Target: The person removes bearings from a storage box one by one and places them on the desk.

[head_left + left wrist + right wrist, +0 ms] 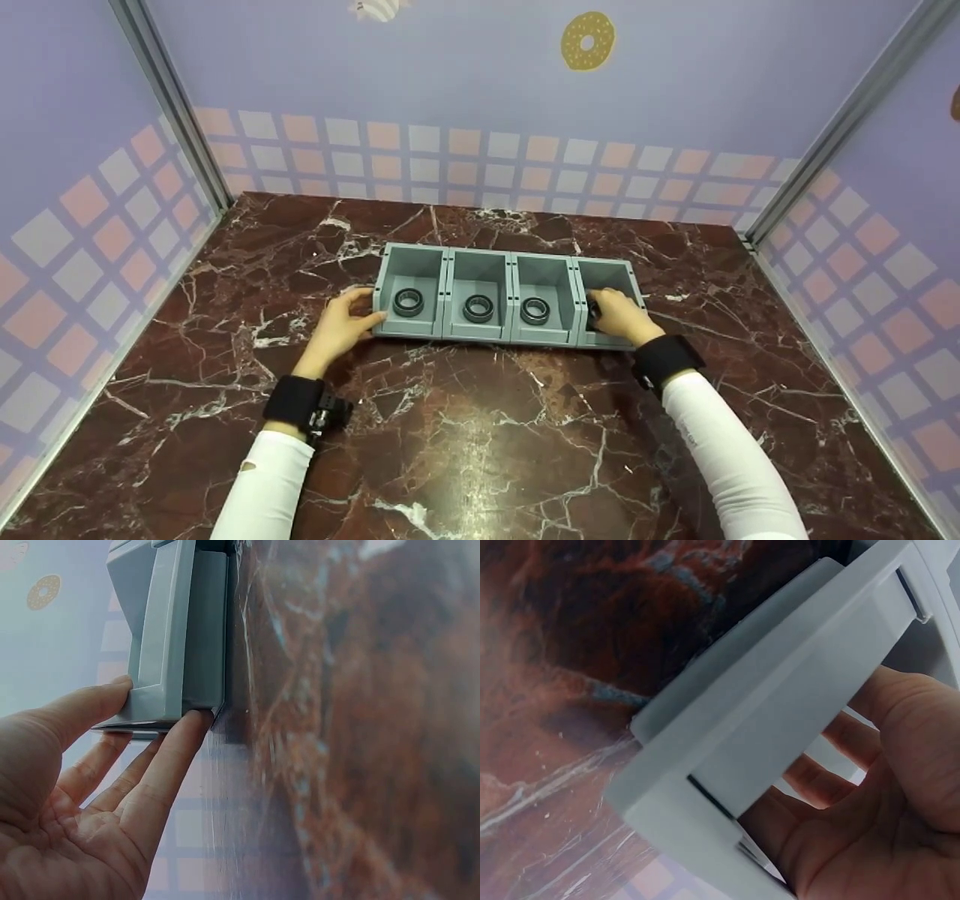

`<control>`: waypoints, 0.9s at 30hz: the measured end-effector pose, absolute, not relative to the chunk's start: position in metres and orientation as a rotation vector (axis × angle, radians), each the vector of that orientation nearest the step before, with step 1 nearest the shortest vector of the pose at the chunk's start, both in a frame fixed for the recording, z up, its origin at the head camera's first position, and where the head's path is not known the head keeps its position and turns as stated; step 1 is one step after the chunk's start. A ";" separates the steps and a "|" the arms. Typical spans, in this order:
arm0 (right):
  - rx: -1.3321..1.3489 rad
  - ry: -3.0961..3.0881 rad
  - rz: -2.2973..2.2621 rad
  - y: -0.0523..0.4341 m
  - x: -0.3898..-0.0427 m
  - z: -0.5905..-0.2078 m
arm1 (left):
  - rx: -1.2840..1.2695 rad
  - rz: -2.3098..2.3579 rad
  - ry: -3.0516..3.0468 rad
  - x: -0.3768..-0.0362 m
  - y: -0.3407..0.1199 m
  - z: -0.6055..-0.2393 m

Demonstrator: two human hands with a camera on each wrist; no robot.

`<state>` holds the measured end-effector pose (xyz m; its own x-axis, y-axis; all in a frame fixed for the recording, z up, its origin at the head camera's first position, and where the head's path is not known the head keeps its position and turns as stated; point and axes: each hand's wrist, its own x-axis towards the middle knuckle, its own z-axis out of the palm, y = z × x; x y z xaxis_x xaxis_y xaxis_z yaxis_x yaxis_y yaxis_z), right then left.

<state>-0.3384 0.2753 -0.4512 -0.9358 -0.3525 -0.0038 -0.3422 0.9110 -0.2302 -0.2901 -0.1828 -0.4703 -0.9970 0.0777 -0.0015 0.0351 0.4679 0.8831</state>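
A grey row of four open bins (pixel 480 332) sits on the marble table (pixel 465 442). One black ring lies in each of the three left compartments (pixel 409 301) (pixel 478 308) (pixel 535 310). My left hand (pixel 358 316) touches the front left corner of the row with its thumb on the rim and its fingers straight along the side. In the left wrist view my left hand (pixel 161 757) meets that bin corner (pixel 180 637). My right hand (pixel 606 311) reaches into the rightmost compartment, fingers curled on a black ring (pixel 593 310) that is mostly hidden. In the right wrist view my right hand (pixel 870 795) shows behind the bin's front wall (pixel 780 705).
Purple tiled walls (pixel 480 112) with metal corner posts (pixel 172 112) close in the table on three sides. Bare marble lies between the bins and me, and to both sides of the row.
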 end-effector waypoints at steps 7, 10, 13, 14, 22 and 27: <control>-0.555 3.044 -0.369 0.276 -0.339 -0.453 | 0.101 1.598 2.651 -0.289 -0.183 -0.470; -0.555 3.040 -0.365 0.276 -0.338 -0.452 | 0.109 1.591 2.644 -0.289 -0.183 -0.469; -0.565 3.034 -0.349 0.276 -0.338 -0.452 | 0.114 1.582 2.648 -0.287 -0.183 -0.468; -0.564 3.033 -0.348 0.276 -0.338 -0.452 | 0.118 1.579 2.653 -0.287 -0.183 -0.468; -0.586 3.052 -0.355 0.275 -0.336 -0.452 | 0.113 1.581 2.670 -0.288 -0.183 -0.469; -0.592 3.057 -0.354 0.276 -0.335 -0.453 | 0.112 1.581 2.666 -0.287 -0.183 -0.469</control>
